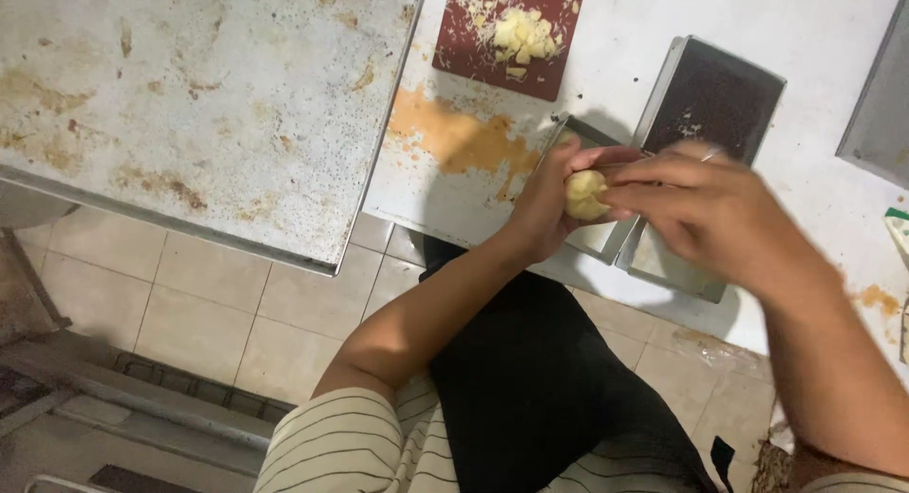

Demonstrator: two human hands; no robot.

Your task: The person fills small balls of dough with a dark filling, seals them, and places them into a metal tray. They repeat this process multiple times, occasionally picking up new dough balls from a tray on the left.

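**One dough ball in hand, the baking tray bare**

You hold a small pale dough ball (586, 195) between both hands, just above the near edge of the white worktop (653, 19). Your left hand (547, 201) cups it from behind, fingers curled around it. Your right hand (712, 209) closes over its front, fingers pressed together against the dough. Two narrow metal loaf tins (712, 95) lie on the worktop just beyond your hands; the farther one looks dark and empty.

Further back on the worktop, a dark red cutting board (473, 48) carries a heap of cubed and grated pale cheese (521, 34), so filling remains, by my judgement. The big, stained baking tray (189, 105), left of the worktop, carries no shaped pieces. Shaping looks early: one ball in progress, none laid out.
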